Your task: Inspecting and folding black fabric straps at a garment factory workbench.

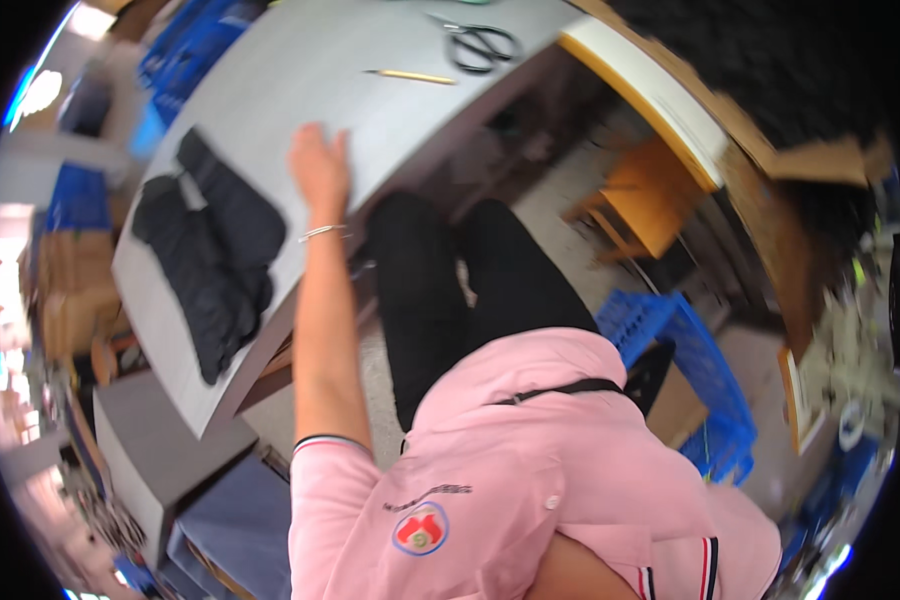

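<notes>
My left hand [320, 168] reaches over the grey table [370, 120] near its edge, a thin bracelet on the wrist. The thumb stands apart from the bent, slightly blurred fingers, and nothing shows in them. To its left lie two long, dark fabric pieces [205, 260], side by side; their exact kind cannot be told. Beyond the hand is a yellow pencil-like stick [415, 76] with a dark tip. A pair of black-handled scissors [480, 48] lies farther right. My right hand is out of view; only part of that arm [580, 575] shows at the lower edge.
The table's edge runs just in front of my legs [420, 290]. To the right are a blue plastic crate [710, 370] on the floor and an orange wooden stool [655, 195]. More blue crates [190, 55] stand beyond the table at the far left, with brown boxes [80, 290] nearby.
</notes>
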`<state>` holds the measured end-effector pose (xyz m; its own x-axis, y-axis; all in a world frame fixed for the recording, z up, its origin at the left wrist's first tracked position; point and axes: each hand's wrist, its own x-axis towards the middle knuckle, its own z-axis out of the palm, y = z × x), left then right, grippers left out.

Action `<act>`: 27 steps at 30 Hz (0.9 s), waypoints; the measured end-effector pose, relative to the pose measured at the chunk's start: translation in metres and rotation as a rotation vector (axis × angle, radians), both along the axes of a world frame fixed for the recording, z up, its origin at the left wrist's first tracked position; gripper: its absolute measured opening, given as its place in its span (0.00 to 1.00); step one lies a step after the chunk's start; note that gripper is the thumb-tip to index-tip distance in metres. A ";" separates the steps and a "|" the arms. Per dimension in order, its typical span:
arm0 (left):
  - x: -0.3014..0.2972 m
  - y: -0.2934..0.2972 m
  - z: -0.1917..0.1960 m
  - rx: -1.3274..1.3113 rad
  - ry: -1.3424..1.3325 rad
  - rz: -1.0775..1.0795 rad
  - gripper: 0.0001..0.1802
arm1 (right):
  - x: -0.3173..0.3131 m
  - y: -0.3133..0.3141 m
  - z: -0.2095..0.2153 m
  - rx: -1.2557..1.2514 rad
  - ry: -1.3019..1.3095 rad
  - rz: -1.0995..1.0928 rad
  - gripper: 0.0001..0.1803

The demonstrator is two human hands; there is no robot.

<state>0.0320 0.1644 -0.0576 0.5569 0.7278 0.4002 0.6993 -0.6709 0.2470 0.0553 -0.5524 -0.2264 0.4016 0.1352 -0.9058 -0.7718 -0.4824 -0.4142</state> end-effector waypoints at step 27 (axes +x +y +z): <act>-0.149 0.024 0.042 -0.449 -0.620 0.500 0.16 | 0.098 0.076 -0.010 0.035 -0.247 0.398 0.11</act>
<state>-0.1170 0.1881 -0.0160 -0.0859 0.9860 0.1430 0.5372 -0.0751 0.8401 0.1530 -0.4761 -0.2365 0.5156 0.3511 -0.7816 -0.4057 -0.7034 -0.5837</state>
